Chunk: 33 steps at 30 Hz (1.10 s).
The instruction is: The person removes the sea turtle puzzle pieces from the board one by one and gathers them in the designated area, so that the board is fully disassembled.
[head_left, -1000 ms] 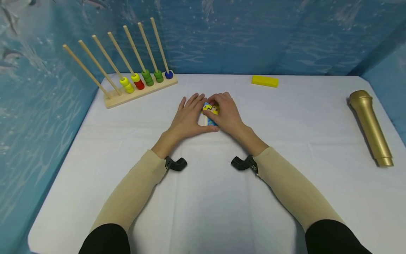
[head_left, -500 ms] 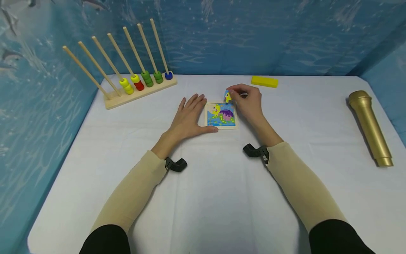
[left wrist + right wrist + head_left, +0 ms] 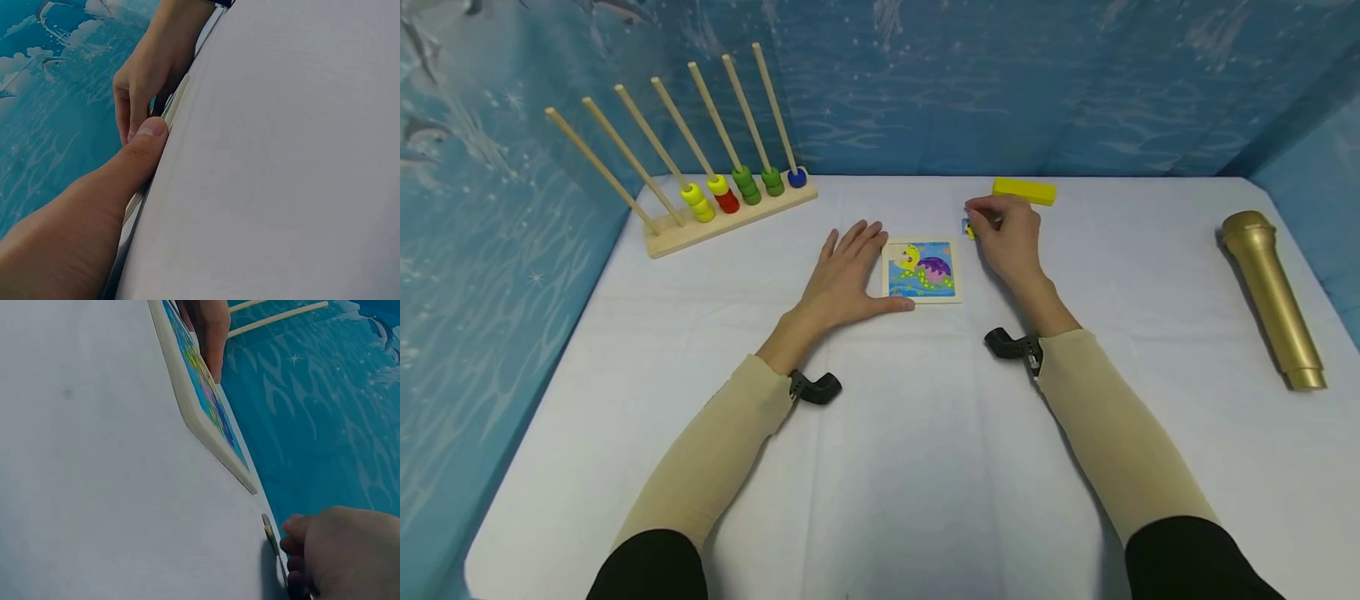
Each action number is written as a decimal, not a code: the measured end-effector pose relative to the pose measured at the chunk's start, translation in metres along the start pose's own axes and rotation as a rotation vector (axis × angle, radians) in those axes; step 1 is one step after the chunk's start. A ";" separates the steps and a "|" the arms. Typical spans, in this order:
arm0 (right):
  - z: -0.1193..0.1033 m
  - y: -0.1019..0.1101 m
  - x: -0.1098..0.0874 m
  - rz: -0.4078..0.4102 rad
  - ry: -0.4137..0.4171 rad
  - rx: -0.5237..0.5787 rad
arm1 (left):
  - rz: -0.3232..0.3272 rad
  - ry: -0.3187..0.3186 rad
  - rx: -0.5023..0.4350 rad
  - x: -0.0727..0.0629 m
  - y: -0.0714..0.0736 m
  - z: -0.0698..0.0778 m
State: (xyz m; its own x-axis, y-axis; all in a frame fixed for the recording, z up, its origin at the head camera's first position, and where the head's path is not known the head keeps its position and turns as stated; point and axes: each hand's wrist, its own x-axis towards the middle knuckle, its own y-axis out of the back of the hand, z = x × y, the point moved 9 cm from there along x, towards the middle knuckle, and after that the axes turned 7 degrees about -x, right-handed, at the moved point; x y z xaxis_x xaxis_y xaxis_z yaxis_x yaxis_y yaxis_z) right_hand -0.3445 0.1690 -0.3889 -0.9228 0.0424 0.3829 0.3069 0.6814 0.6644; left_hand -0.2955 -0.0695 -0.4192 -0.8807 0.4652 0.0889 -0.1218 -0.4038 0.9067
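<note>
A square wooden jigsaw puzzle (image 3: 922, 293) with a turtle picture lies flat at the middle of the table. Its upper left corner shows a pale patch. My left hand (image 3: 846, 279) is spread along its left side, the thumb (image 3: 153, 128) lying at the near edge of the frame. Beyond the puzzle's upper right corner, my right hand (image 3: 1009, 237) pinches a small blue and yellow puzzle piece (image 3: 967, 228), mostly covered by the fingers. In the right wrist view that piece (image 3: 270, 534) is seen edge-on, close to the tabletop and beside the curled fingers.
A wooden abacus stand (image 3: 658, 243) with upright pegs and coloured beads is at the back left. A yellow block (image 3: 1030, 191) lies at the back edge, just behind the right hand. A gold microphone-shaped object (image 3: 1276, 300) lies at the right. A blue curtain (image 3: 1075, 92) hangs behind the table.
My right hand has moved from the puzzle's upper left out past its upper right corner, carrying the puzzle piece and lowering it toward the table. The left hand has kept its place.
</note>
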 end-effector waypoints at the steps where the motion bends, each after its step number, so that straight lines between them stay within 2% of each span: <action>1: -0.003 0.000 -0.001 0.016 0.017 0.002 | 0.000 -0.001 0.001 0.000 0.000 0.000; 5: -0.015 -0.006 -0.006 0.030 0.055 0.038 | -0.006 0.004 0.007 -0.001 0.000 0.000; 10: -0.027 -0.018 -0.014 -0.029 0.058 0.090 | -0.008 0.008 0.006 -0.002 0.001 0.000; 16: -0.036 -0.024 -0.019 -0.077 0.066 0.094 | -0.004 0.006 0.002 -0.001 0.001 0.001; 23: -0.049 -0.036 -0.023 -0.184 0.157 0.073 | 0.002 -0.001 -0.006 0.000 0.001 0.001; 33: -0.056 -0.037 -0.025 -0.145 0.215 0.006 | 0.002 -0.004 -0.007 0.000 0.002 0.002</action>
State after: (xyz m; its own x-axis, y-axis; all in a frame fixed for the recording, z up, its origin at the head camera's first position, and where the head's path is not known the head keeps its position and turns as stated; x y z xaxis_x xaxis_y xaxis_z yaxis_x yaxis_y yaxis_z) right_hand -0.3202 0.1013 -0.3871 -0.8860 -0.2121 0.4124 0.1735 0.6731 0.7189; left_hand -0.2945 -0.0690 -0.4170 -0.8792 0.4674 0.0926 -0.1229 -0.4102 0.9037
